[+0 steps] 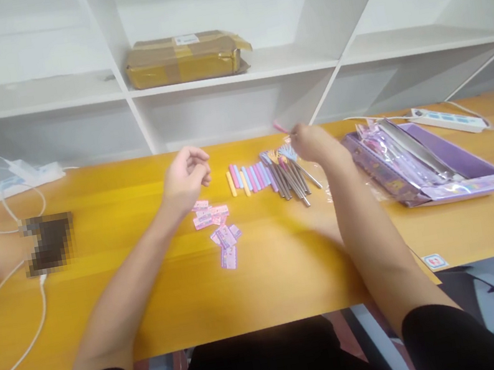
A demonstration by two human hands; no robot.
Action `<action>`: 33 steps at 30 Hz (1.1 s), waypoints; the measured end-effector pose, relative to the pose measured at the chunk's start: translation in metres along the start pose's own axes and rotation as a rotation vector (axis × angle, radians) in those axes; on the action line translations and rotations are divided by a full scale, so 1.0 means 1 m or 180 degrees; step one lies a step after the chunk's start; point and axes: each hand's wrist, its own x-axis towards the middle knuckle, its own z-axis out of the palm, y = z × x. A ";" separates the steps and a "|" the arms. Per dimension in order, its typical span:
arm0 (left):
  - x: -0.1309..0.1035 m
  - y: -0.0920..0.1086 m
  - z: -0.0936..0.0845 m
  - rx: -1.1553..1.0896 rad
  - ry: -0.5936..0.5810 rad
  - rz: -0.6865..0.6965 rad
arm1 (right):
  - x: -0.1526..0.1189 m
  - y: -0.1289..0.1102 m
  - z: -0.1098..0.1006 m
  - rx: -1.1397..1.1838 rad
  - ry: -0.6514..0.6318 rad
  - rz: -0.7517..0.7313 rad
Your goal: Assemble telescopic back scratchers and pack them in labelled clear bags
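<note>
My right hand (313, 142) is closed on a slim pink stick (279, 127), lifted over the back of the table; most of the stick is hidden in the fingers. Just below and left of it lies a pile of metal rods (293, 182) with blue, orange and pink fork-like ends. A row of pink, blue, purple and yellow sticks (253, 177) lies beside the pile. My left hand (186, 176) hovers left of that row, fingers loosely curled and apart from the thumb, with nothing seen in it. Small pink and purple printed cards (225, 237) lie scattered below it.
A purple box (477, 175) holding plastic-wrapped packs stands at the right. Power strips (449, 119) with white cables lie at both back corners. A blurred dark object (51, 243) is wired at the left. A taped carton (183, 60) rests on the white shelf (293, 66).
</note>
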 end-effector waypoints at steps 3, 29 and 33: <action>0.000 0.000 0.002 0.0010 0.0023 -0.0075 | -0.012 -0.050 0.016 0.0889 -0.0050 -0.0825; 0.006 -0.021 0.004 0.0426 -0.0309 -0.0401 | 0.009 -0.082 0.088 0.0616 -0.0520 -0.1734; 0.006 -0.023 0.007 0.0480 -0.0361 -0.0516 | 0.010 -0.081 0.086 0.0539 -0.0547 -0.1848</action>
